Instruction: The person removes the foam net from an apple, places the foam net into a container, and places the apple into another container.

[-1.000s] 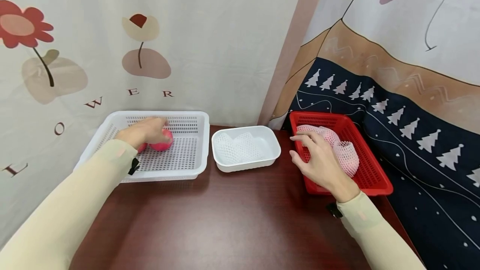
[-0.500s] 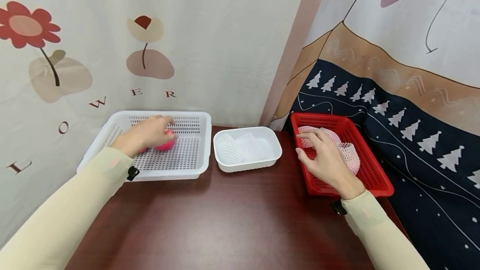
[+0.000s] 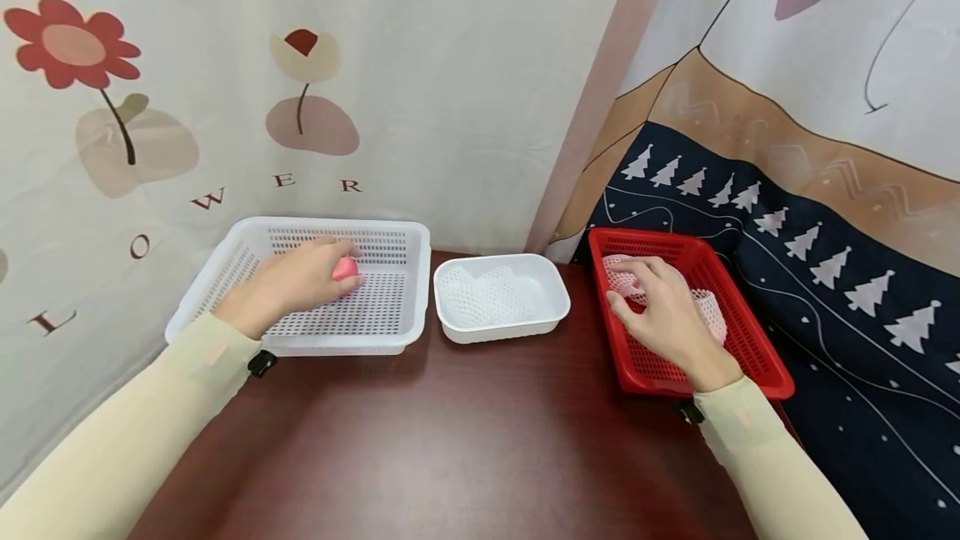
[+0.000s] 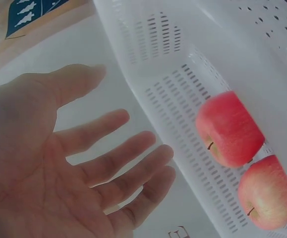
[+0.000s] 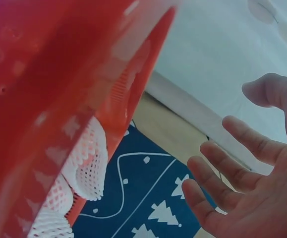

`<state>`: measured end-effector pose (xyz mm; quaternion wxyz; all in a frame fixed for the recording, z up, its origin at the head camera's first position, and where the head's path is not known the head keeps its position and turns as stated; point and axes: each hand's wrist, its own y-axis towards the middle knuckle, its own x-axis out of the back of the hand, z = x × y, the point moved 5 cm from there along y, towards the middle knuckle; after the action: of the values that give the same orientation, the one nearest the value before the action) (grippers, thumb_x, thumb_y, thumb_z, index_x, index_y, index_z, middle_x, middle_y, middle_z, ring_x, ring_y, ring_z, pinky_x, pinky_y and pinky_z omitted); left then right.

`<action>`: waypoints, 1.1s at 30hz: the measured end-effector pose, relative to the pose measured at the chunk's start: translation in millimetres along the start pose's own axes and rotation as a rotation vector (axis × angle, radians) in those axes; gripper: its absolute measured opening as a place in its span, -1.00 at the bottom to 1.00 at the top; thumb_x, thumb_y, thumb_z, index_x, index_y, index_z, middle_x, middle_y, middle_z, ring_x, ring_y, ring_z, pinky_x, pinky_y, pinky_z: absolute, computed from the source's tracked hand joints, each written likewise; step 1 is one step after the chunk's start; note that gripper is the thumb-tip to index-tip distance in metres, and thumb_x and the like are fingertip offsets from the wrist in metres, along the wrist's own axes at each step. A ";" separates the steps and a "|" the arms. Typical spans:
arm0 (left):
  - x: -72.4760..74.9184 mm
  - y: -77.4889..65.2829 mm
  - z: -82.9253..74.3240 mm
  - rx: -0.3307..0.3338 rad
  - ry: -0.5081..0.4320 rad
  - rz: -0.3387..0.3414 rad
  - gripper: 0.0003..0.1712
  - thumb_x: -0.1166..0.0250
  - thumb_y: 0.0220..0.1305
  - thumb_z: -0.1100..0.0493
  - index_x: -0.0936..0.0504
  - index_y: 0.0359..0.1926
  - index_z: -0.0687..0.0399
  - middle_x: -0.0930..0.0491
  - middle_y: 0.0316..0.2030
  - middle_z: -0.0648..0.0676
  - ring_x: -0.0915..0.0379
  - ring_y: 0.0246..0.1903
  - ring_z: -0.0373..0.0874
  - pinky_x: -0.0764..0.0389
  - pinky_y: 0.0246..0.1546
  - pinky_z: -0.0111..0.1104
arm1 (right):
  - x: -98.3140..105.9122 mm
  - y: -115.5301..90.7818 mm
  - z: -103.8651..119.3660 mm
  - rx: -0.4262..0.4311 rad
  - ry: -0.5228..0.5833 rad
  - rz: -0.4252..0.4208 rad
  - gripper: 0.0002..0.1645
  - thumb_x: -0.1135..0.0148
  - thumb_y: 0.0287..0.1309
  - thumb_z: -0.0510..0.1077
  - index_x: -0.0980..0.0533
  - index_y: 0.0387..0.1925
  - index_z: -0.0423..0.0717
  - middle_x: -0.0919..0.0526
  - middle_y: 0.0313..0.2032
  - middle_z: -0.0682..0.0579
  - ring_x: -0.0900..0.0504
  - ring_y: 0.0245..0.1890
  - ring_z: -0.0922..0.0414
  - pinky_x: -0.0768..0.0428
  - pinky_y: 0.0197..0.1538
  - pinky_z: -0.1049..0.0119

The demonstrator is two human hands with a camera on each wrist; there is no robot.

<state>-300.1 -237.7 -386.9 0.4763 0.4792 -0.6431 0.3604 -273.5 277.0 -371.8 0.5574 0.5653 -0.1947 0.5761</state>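
Note:
My left hand hovers over the white basket at the left, fingers relaxed and spread. Below it lie two red apples; part of one apple shows past the fingers in the head view. In the left wrist view a redder apple and a paler apple sit side by side, apart from the fingers. Over the red basket my right hand is held with loosely bent fingers, nothing in them. Fruit in pinkish-white foam nets lies in that basket, partly hidden by the hand.
Between the baskets stands a small white tray holding white foam nets. All rest on a dark red-brown table. A printed curtain hangs close behind, and a navy tree-patterned cloth borders the right side.
The head view has shifted slightly, so everything sits a little further right. My left hand has moved a bit further over the apples, covering more of them. My right hand stays above the red basket.

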 end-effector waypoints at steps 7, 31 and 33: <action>2.1 -7.8 -11.4 -0.049 -0.001 -0.050 -0.36 -0.47 0.58 -0.06 -0.69 0.46 0.21 -0.68 0.39 0.41 -0.70 0.22 0.28 -0.78 0.12 0.25 | 0.2 0.6 -9.1 -0.044 -0.015 0.025 -0.42 -0.47 0.51 -0.11 -0.65 0.45 -0.20 -0.68 0.39 -0.37 -0.65 0.37 -0.41 -0.62 0.48 -0.53; -13.0 -30.2 -39.5 -0.146 -0.035 -0.253 -0.51 -0.47 0.61 -0.01 -0.77 0.38 0.14 -0.78 0.28 0.28 -0.72 0.31 0.25 -0.79 0.25 0.25 | 3.0 4.7 -22.3 -0.066 -0.057 0.066 -0.41 -0.45 0.53 -0.05 -0.65 0.46 -0.17 -0.64 0.42 -0.38 -0.61 0.38 -0.45 -0.58 0.47 -0.58; -15.0 -31.4 -41.3 -0.166 -0.028 -0.281 -0.52 -0.49 0.59 0.00 -0.79 0.36 0.14 -0.79 0.26 0.27 -0.71 0.32 0.27 -0.77 0.30 0.23 | 3.2 5.4 -22.1 -0.068 -0.059 0.072 -0.41 -0.45 0.53 -0.05 -0.65 0.46 -0.15 -0.64 0.42 -0.38 -0.61 0.39 -0.45 -0.58 0.47 -0.58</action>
<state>-257.6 -204.4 -389.3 0.5509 0.5282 -0.6042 0.2291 -286.9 295.6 -373.1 0.5491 0.5555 -0.2506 0.5719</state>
